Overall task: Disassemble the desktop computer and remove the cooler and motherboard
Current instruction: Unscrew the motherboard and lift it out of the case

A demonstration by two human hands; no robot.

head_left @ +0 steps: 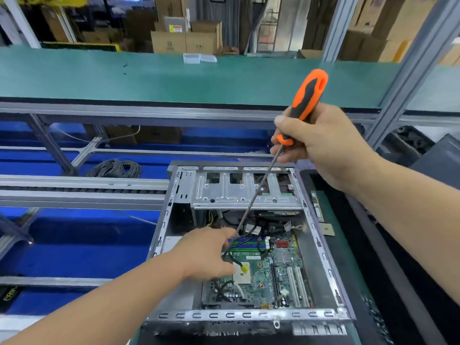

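One open computer case (251, 316) was laid flat on the bench, with one green motherboard (267, 277) seated in its near half. One long orange-handled screwdriver (307, 100) was gripped tight in the right hand (321, 143), shaft angled down into the case. The left hand (206, 255) was reached inside over the board, fingers curled, though what they pinched couldn't be made out. Two white slots (296, 285) were counted, plus one metal drive cage (245, 189) at the far end.

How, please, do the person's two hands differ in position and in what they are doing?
The right hand is raised above the computer case, gripping the orange screwdriver; the left hand reaches low inside the case, over the motherboard, by the black cables. Both are bare.
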